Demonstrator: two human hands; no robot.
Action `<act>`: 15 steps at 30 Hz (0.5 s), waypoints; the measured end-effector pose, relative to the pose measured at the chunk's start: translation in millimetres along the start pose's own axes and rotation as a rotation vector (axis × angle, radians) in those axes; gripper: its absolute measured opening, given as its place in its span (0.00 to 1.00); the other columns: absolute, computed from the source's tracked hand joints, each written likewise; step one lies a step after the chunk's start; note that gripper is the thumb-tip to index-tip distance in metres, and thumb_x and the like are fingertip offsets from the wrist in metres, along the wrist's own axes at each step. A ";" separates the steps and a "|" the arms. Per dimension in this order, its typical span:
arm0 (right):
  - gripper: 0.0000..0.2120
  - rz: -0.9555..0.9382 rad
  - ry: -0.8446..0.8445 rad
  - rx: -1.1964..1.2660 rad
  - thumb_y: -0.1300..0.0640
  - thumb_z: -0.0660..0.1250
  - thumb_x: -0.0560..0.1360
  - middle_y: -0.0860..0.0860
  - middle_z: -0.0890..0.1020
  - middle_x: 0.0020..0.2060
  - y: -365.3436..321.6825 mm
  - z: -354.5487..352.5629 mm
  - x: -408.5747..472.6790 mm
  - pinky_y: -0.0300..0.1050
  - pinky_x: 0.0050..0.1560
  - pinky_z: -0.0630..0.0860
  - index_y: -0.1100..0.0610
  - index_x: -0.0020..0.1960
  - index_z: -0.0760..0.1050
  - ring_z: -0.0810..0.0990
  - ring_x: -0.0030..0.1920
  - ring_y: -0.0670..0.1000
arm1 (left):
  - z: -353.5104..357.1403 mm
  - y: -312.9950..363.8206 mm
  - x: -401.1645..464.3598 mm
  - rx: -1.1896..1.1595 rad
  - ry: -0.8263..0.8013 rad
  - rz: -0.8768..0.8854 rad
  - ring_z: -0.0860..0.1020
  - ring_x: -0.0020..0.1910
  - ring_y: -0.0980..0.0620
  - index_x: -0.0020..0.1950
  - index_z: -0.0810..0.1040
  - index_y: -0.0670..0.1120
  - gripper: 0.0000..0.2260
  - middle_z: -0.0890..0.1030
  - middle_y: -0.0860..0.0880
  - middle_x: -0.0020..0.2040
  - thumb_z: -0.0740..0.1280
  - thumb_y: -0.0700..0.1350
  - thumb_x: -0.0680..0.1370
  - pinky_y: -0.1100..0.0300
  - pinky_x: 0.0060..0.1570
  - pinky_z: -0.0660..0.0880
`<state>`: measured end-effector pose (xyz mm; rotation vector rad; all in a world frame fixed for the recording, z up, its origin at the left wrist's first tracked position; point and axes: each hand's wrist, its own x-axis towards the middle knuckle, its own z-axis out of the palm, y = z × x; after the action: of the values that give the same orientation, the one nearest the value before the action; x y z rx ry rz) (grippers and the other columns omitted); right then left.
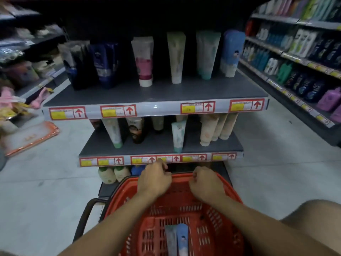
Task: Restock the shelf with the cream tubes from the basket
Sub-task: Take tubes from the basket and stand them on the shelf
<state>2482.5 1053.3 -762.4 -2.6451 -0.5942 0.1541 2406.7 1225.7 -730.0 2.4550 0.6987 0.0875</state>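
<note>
gripping the red basket's (227, 183) far rim, both hands' curled fingers (167, 173), two cream tubes (177, 239) inside

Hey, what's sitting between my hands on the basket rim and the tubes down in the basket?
Nothing: in the head view only bare red basket floor separates the left hand and right hand from the two tubes.

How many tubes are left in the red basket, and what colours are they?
Grey-green tube: 1
Blue tube: 1
Total: 2 tubes, lying side by side on the floor of the red basket.
</note>
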 end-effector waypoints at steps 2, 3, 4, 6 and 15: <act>0.10 0.042 -0.070 -0.025 0.50 0.64 0.72 0.54 0.81 0.44 11.2 20.5 0.5 0.49 0.43 0.80 0.56 0.45 0.76 0.82 0.46 0.56 | 19.2 -17.2 1.0 -0.003 -0.058 -0.028 0.83 0.50 0.44 0.51 0.78 0.53 0.06 0.85 0.49 0.48 0.67 0.49 0.74 0.50 0.49 0.81; 0.12 0.067 -0.115 -0.035 0.49 0.63 0.71 0.55 0.82 0.45 16.8 30.7 0.9 0.49 0.44 0.80 0.56 0.45 0.77 0.83 0.46 0.57 | 28.5 -25.7 2.0 -0.005 -0.078 -0.046 0.83 0.50 0.44 0.50 0.77 0.53 0.06 0.85 0.50 0.48 0.66 0.49 0.74 0.51 0.48 0.80; 0.15 0.082 -0.153 -0.046 0.47 0.61 0.70 0.55 0.83 0.45 22.2 40.7 0.6 0.50 0.46 0.81 0.56 0.46 0.78 0.83 0.47 0.57 | 37.6 -33.6 2.6 -0.004 -0.100 -0.070 0.83 0.50 0.44 0.50 0.77 0.54 0.06 0.85 0.50 0.47 0.66 0.49 0.73 0.51 0.48 0.80; 0.20 0.111 -0.218 -0.067 0.45 0.59 0.68 0.56 0.83 0.48 33.5 63.3 -0.2 0.51 0.50 0.81 0.57 0.49 0.79 0.83 0.51 0.58 | 55.2 -47.4 3.6 -0.012 -0.153 -0.114 0.83 0.51 0.43 0.49 0.77 0.54 0.07 0.85 0.50 0.48 0.65 0.50 0.72 0.53 0.48 0.79; 0.17 0.212 -0.602 -0.108 0.48 0.64 0.75 0.55 0.85 0.55 85.1 174.5 -14.2 0.49 0.58 0.79 0.55 0.58 0.83 0.84 0.58 0.57 | 141.4 -110.4 -1.6 0.022 -0.359 -0.296 0.84 0.53 0.42 0.54 0.82 0.52 0.10 0.86 0.47 0.51 0.69 0.45 0.73 0.55 0.49 0.79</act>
<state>2468.1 1043.7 -956.3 -2.7493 -0.5058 1.0313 2384.2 1228.7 -908.0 2.2720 0.8892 -0.4645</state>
